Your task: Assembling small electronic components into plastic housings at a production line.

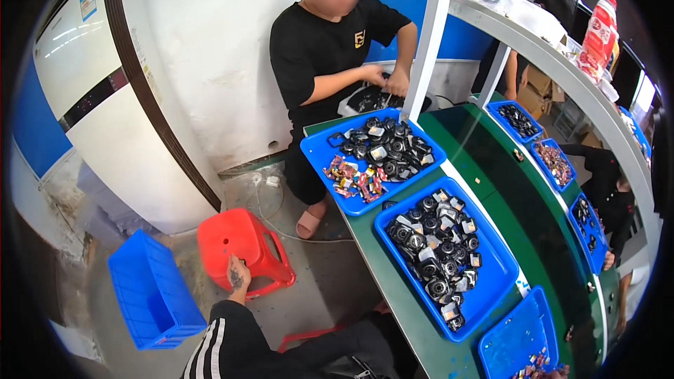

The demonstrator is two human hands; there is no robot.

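Observation:
My left hand (239,274) reaches out to the left, its fingers closed over the near edge of a red plastic stool (219,228). The stool's seat has a small hole in its middle. My left sleeve is black with white stripes. My right hand is not in view. On the green bench to my right, a blue tray (495,253) holds many small black round-faced modules (437,249), several with pale labels. Beyond it, another blue tray (312,146) carries similar black modules and a heap of small red, yellow and white parts (357,177).
An empty-looking blue bin (151,284) lies left of the stool. Across the bench corner, a person (323,63) works with both hands. A white post (430,38) and curved shelf rise over the green belt (519,189). A cable (267,221) crosses the floor.

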